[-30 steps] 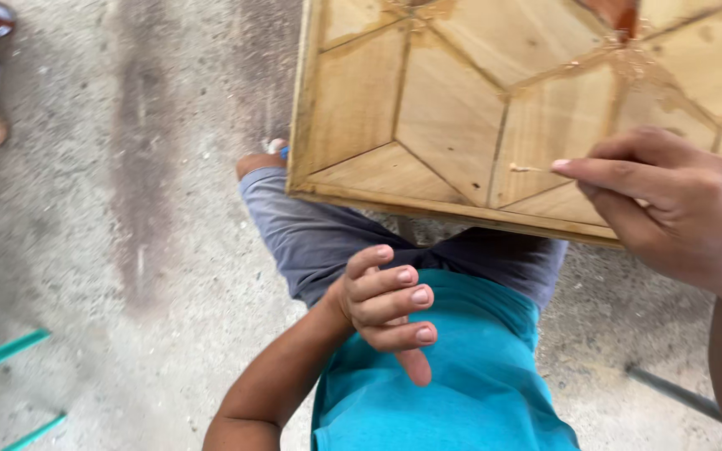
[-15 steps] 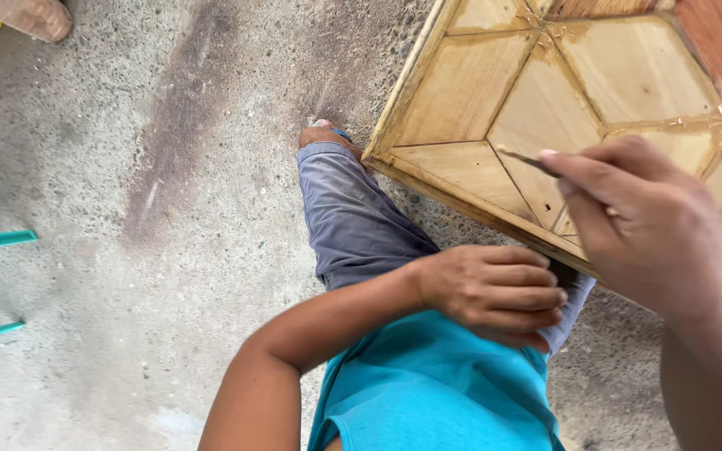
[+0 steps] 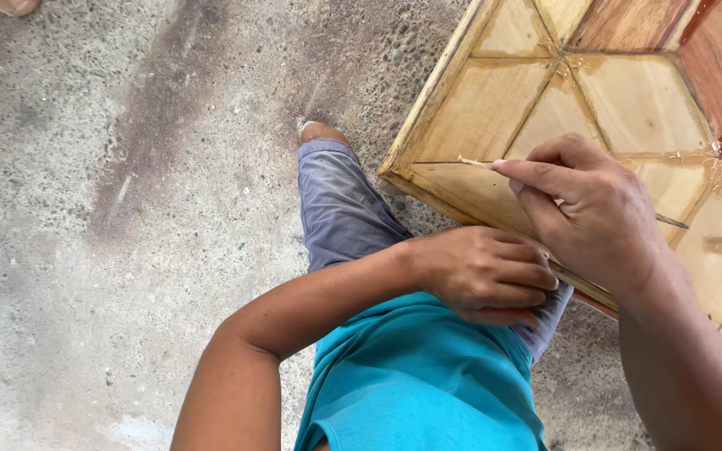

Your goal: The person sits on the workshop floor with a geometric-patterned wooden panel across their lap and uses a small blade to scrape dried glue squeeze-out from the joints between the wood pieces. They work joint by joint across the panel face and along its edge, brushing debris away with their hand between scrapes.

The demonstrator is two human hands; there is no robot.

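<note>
Right hand [image 3: 595, 213]: grasping a thin stick [image 3: 495, 166] pinched between thumb and forefinger, the fingers curled over it. The pale tip projects to the left of the fingertips and lies on, or just above, a seam of the wooden panel [image 3: 478, 113]; contact cannot be confirmed. A short dark end of the stick shows on the far side of the hand, to its right.

Left hand [image 3: 486, 276]: loosely clenched, holding nothing visible, resting against the person's thigh just below the panel's near edge.

Wooden panel: an angled-piece inlay in pale wood with a reddish section beyond the right hand. Glossy wet patches sit along the joints to the right of the hand. Its corner overhangs the concrete floor [image 3: 127, 250].

Handling judgement: the stick appears light, slender and likely to snap or flex under pressure; a pinch close to the working tip, as now, suits it. The panel looks stiff and fairly heavy; its wet joints are probably sticky, so the framed edge is the safer hold.
</note>
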